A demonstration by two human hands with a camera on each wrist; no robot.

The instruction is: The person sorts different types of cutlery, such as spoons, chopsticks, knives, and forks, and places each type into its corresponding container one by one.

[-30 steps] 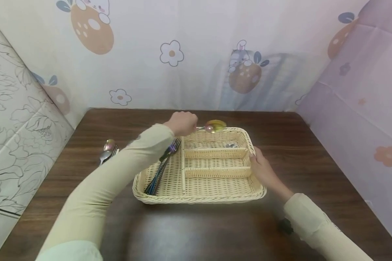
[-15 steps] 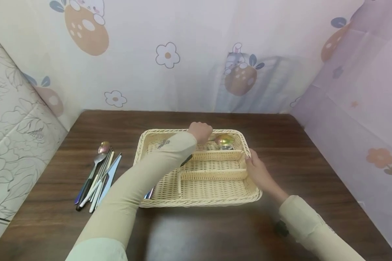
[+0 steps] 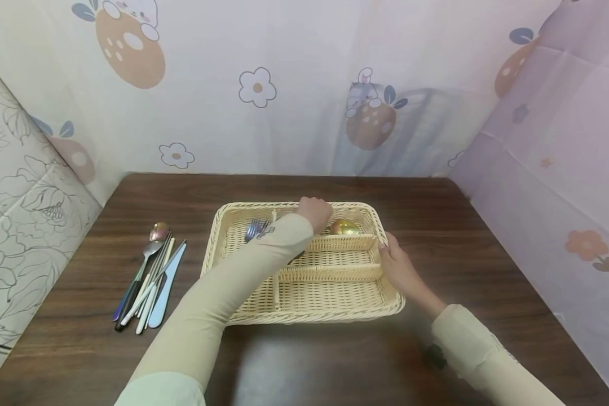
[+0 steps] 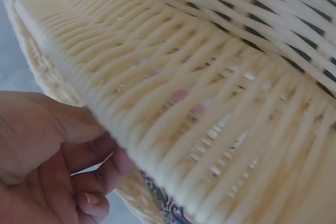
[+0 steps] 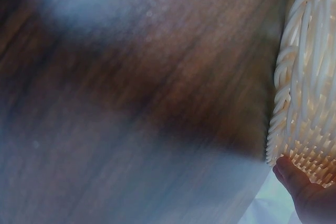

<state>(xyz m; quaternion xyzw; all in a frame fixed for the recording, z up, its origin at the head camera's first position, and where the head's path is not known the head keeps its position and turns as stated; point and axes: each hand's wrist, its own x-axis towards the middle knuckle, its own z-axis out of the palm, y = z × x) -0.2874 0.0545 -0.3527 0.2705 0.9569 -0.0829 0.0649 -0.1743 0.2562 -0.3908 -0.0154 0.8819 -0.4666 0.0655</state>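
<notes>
My left hand [image 3: 316, 212] reaches across the wicker basket [image 3: 330, 320] into its back right compartment. Its curled fingers pinch the handle of a spoon whose gold-pink bowl [image 3: 345, 227] lies low in that compartment. In the left wrist view a wicker divider [image 4: 157, 93] hides most of the spoon; a thin metal edge shows between the fingers. My right hand [image 3: 403, 268] grips the basket's right rim, thumb [image 5: 291, 174] over the wicker wall. Iridescent fork tines [image 3: 256, 228] show in the left compartment, their handles hidden under my left sleeve.
Left of the basket, a loose pile of cutlery [image 3: 147, 287] lies on the dark wooden table [image 3: 411, 355]: spoons, forks and knives, some with white or black handles. Patterned cloth [image 3: 304, 129] hangs behind the table and on both sides.
My left hand has moved right and down, lowering the spoon from above the back rim into the back right compartment. The right hand keeps its grip on the basket. The view shifts slightly.
</notes>
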